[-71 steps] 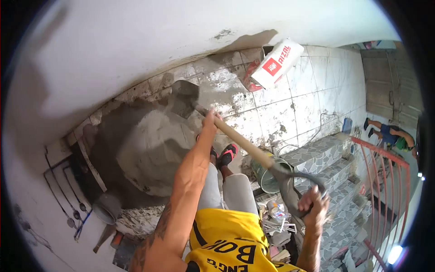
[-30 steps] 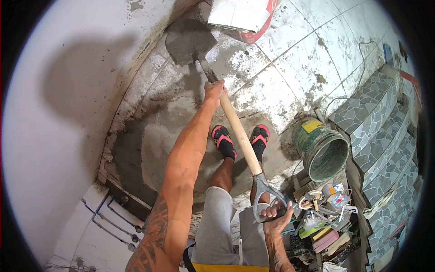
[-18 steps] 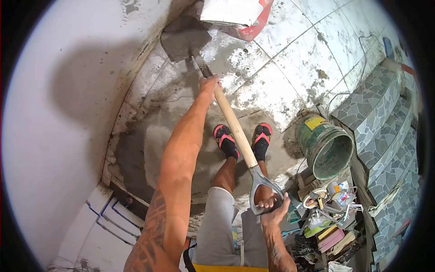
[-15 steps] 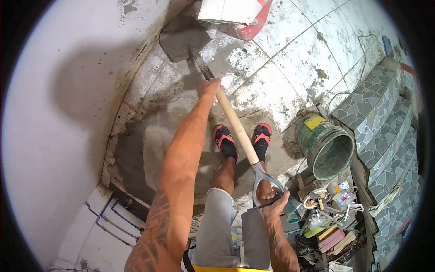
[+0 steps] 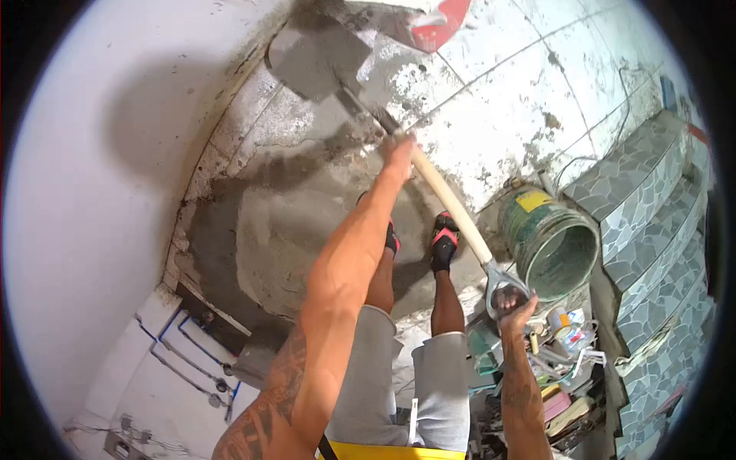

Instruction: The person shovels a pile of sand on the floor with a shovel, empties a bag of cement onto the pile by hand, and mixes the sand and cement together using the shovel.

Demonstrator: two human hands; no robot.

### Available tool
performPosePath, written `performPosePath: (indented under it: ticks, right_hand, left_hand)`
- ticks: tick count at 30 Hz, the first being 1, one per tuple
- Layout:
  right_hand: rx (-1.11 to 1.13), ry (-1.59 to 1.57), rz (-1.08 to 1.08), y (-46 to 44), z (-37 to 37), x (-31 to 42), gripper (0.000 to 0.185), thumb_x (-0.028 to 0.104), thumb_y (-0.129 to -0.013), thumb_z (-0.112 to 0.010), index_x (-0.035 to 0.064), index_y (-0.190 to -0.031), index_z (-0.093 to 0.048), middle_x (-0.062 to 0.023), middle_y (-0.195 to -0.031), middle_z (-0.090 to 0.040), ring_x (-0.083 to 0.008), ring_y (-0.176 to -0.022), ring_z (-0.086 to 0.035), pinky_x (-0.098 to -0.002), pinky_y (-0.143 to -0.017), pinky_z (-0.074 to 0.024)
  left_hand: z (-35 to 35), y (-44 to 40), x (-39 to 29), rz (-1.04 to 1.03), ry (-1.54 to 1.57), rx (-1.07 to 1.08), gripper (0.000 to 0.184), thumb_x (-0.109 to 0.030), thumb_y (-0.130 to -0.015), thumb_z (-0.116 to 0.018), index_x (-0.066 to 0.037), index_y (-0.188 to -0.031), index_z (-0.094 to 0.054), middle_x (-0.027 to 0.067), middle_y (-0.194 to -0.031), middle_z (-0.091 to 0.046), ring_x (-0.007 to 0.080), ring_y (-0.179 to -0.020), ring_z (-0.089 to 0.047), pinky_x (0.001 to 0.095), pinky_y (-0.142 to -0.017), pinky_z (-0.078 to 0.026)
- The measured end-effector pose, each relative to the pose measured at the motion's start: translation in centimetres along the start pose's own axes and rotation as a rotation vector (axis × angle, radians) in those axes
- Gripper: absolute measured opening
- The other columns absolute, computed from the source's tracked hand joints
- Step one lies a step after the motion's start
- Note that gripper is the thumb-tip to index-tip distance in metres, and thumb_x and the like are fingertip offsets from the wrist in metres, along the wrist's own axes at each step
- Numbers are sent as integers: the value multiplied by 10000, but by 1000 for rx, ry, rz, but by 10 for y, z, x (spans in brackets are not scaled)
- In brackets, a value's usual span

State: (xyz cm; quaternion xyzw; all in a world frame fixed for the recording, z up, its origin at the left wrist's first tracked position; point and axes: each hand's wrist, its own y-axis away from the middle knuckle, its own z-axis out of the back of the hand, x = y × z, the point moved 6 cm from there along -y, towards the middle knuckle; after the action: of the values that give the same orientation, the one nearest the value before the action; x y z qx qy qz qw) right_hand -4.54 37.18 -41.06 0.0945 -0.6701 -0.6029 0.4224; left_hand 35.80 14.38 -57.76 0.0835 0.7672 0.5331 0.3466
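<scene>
A shovel (image 5: 451,198) with a pale wooden shaft slants across the view in front of my legs. My left hand (image 5: 399,153) is closed round the lower shaft, close to the metal socket. At the other end, my right hand (image 5: 519,310) grips the grey D-shaped handle. The shovel's blade (image 5: 318,57) is by the foot of the white wall, beside a white and red bag (image 5: 441,29). It looks dark grey, and I cannot tell whether it carries material. Wet grey cement (image 5: 276,230) covers the floor around my feet.
A dirty green bucket (image 5: 563,257) lies tilted at the right, near steps (image 5: 644,199) with a stone pattern. Tools and scraps (image 5: 560,383) are heaped below it. The white wall (image 5: 92,192) bounds the left, with blue pipes (image 5: 180,345) at lower left.
Both hands and the shovel's shaft have moved to the right, the handle end most, towards the bucket. The blade has shifted slightly right. My left foot is now partly hidden behind my left arm.
</scene>
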Motion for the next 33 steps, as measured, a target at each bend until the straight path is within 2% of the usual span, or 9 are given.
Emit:
performPosePath:
  ticks: [7, 14, 15, 17, 20, 24, 27, 30, 33]
  right_hand:
    - [5, 243, 150, 62, 51, 138, 572, 591, -833, -478, 102, -542, -413, -17, -469, -331, -178, -412, -331, -308, -439, -299]
    - [322, 515, 348, 127, 22, 245, 406, 488, -898, -470, 95, -798, -490, -5, -522, -353, -131, -439, -346, -286, -435, -315]
    - [116, 590, 470, 144, 11, 254, 371, 413, -918, -438, 100, -723, -479, -1, -497, -386, -111, -424, -360, -249, -437, -316]
    - [443, 734, 516, 167, -14, 262, 388, 384, -937, -380, 62, -760, -507, -41, -552, -443, -146, -488, -435, -275, -495, -375]
    - [540, 1354, 1356, 258, -74, 258, 436, 385, -956, -348, 15, -827, -537, -81, -663, -513, -191, -601, -487, -331, -581, -410]
    - [1102, 1285, 1129, 324, -90, 211, 565, 561, -850, -465, 0, -808, -525, -119, -734, -521, -257, -689, -499, -385, -692, -421]
    - [1351, 1502, 1277, 353, -93, 197, 498, 525, -812, -520, 30, -864, -540, -122, -742, -497, -302, -754, -512, -452, -703, -417]
    - [1253, 1534, 1184, 342, -73, 205, 527, 546, -820, -510, 25, -892, -542, -149, -804, -518, -325, -790, -511, -488, -785, -404]
    - [978, 1468, 899, 311, -34, 214, 575, 542, -868, -440, -21, -915, -547, -129, -829, -551, -268, -806, -535, -420, -782, -427]
  left_hand:
    - [5, 155, 20, -40, 271, 25, 165, -115, -876, -618, -70, -970, -491, 34, -851, -517, 191, -748, -547, 378, -715, -514]
    - [64, 281, 40, -28, 708, -102, 144, -111, -825, -636, -105, -907, -518, 20, -807, -503, 191, -755, -535, 409, -784, -489]
    - [74, 295, 37, -65, 736, -109, 130, -106, -801, -632, -109, -850, -511, 20, -768, -486, 183, -706, -513, 393, -741, -482]
    - [99, 316, 39, -120, 858, -103, 134, -110, -782, -622, -112, -804, -489, 17, -732, -462, 172, -655, -478, 368, -683, -463]
    - [147, 341, 51, -86, 1023, -207, 173, -157, -792, -611, -113, -726, -457, 0, -649, -431, 139, -584, -447, 316, -595, -436]
    - [203, 362, 62, -113, 1240, -92, 245, -266, -821, -641, -134, -677, -493, -78, -512, -411, 62, -446, -419, 226, -451, -397]
    - [217, 383, 62, -212, 1360, 159, 256, -271, -856, -612, -108, -680, -523, -97, -500, -417, 44, -435, -418, 210, -477, -407]
    - [214, 396, 58, -247, 1399, 293, 238, -273, -863, -603, -96, -727, -519, -81, -536, -420, 57, -467, -425, 232, -512, -417]
    - [206, 404, 49, -169, 1183, -44, 217, -282, -873, -587, -99, -785, -511, -60, -587, -419, 74, -517, -435, 257, -543, -422]
